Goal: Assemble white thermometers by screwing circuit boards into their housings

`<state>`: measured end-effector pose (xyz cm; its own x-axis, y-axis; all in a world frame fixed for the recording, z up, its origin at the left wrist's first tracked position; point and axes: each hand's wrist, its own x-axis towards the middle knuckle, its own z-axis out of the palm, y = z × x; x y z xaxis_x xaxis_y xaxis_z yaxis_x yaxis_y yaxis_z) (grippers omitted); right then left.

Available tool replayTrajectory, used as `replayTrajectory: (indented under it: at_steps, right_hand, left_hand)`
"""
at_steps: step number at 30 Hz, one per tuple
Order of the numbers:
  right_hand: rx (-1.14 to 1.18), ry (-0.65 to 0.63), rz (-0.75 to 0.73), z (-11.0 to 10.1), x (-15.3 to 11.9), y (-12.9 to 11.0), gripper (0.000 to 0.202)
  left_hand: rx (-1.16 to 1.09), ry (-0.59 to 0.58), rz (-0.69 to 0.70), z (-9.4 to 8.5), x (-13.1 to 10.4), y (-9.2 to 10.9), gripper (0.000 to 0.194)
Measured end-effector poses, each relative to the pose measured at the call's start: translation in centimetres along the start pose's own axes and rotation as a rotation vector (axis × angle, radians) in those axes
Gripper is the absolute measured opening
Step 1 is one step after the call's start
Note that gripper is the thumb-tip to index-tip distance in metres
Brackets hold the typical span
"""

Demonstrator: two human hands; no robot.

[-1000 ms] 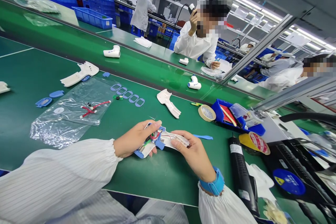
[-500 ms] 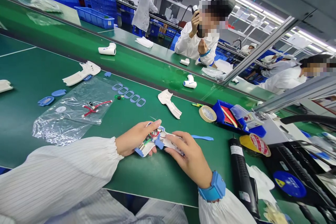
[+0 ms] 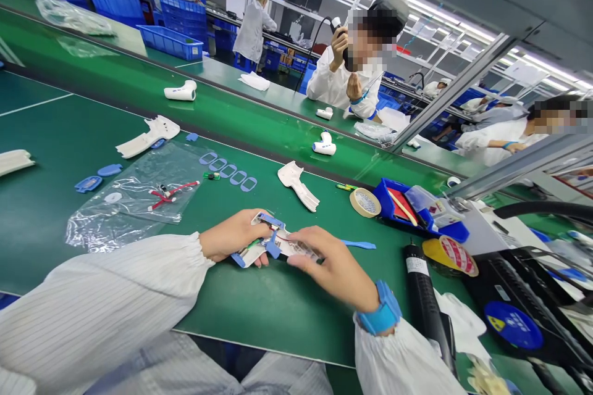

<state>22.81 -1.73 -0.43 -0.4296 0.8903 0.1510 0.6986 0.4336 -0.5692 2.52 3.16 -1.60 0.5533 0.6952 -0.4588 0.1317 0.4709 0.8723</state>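
My left hand (image 3: 236, 234) is closed round the wide end of an open white thermometer housing (image 3: 252, 253), its thumb pressing into the inside. Blue end pieces, a bit of green circuit board and thin red wire show in that shell. My right hand (image 3: 336, 265) grips the narrow handle end between thumb and fingers, which partly cover it. A small blue part (image 3: 273, 245) sits at the middle of the housing. Beyond my hands lies a separate white shell half (image 3: 299, 185) on the green table (image 3: 259, 315).
A plastic bag (image 3: 139, 197) with red-wired parts lies left, near several blue oval frames (image 3: 228, 171). To the right are a tape roll (image 3: 365, 202), a blue bin (image 3: 386, 200) and a black electric screwdriver (image 3: 424, 290). White thermometers (image 3: 324, 144) ride the green belt; a co-worker (image 3: 347, 74) sits beyond.
My left thumb has moved down into the housing, and my right fingers have shifted slightly on the handle. The thermometers on the belt have moved left.
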Motion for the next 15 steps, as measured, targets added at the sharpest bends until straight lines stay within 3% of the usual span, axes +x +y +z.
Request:
replayTrajectory:
  at_steps: [4,8,12,15]
  right_hand:
    - [-0.086,0.195,0.2,-0.7,3.4,2.5,0.034]
    - [-0.187,0.238,0.251,0.4,6.3,5.3,0.048]
    - [-0.182,0.284,0.252,1.4,6.5,6.1,0.036]
    - [-0.12,0.355,0.263,0.8,5.2,5.3,0.034]
  left_hand:
    - [0.057,0.064,0.003,-1.0,-0.5,0.1,0.021]
    - [0.007,0.071,0.0,-1.8,-1.0,0.0,0.026]
    - [-0.016,0.057,0.024,-1.8,-1.2,-0.2,0.029]
    - [-0.018,0.05,0.068,-1.6,-1.2,-0.3,0.03]
